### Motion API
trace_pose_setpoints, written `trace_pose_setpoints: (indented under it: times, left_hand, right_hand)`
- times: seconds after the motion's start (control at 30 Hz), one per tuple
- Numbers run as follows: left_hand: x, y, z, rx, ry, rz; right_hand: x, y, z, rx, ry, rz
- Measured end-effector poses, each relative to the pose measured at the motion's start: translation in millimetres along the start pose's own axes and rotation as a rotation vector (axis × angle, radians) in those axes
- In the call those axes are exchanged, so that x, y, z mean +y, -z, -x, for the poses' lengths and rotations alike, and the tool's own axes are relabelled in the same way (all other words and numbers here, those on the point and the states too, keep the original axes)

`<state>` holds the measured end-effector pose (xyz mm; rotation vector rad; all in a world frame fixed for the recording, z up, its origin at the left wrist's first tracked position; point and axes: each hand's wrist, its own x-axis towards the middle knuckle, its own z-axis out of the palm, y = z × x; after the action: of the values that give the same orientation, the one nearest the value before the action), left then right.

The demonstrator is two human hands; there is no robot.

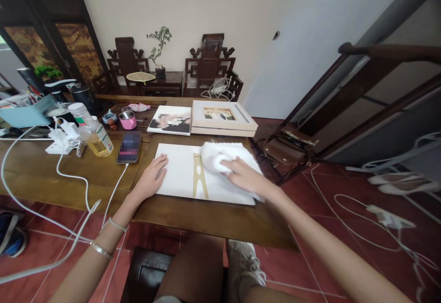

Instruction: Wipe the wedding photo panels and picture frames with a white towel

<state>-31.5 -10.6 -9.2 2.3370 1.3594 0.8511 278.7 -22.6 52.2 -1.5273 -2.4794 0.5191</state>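
Right hand (pixel 246 176) has its fingers curled onto a soft, floppy cloth (pixel 220 155). Left hand (pixel 151 180) fingers lie spread flat on the stiff white panel (pixel 179 174) underneath. It's probably light, so I'd grab it by the edges.

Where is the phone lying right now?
In the head view, the phone lies on the wooden table, left of the white board, beside the yellow-liquid bottle and just beyond the left hand.
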Motion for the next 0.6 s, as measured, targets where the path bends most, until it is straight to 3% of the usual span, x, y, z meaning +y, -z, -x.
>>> trace_pose_setpoints:
  times: [0.1, 0.2, 0.33, 0.47, 0.6]
  left_hand:
    - [0.2, 0.8, 0.1, 0.002, 0.007, 0.005]
    - [-0.3, 0.6, 0.2, 0.009, 0.007, 0.018]
    - [-0.5, -0.4, 0.1, 0.009, 0.001, 0.007]
    - [-0.2, -1.0, -0.1, 0.002, 0.008, 0.004]
    - [-0.6, -1.1, -0.4, -0.009, 0.011, -0.002]
  right_hand:
    - [-10.1, -9.1, -40.5, 0.101, -0.001, -0.015]
    - [-30.8, -20.9, -44.5, 0.095, 0.074, 0.008]
    - [-63.5, -29.7, 0.4, -0.042, 0.21, 0.047]
    - [-88.1, -21.7, 50.5, -0.221, 0.27, -0.012]
    - [-86.9, -13.3, 58.8, -0.245, 0.264, -0.021]
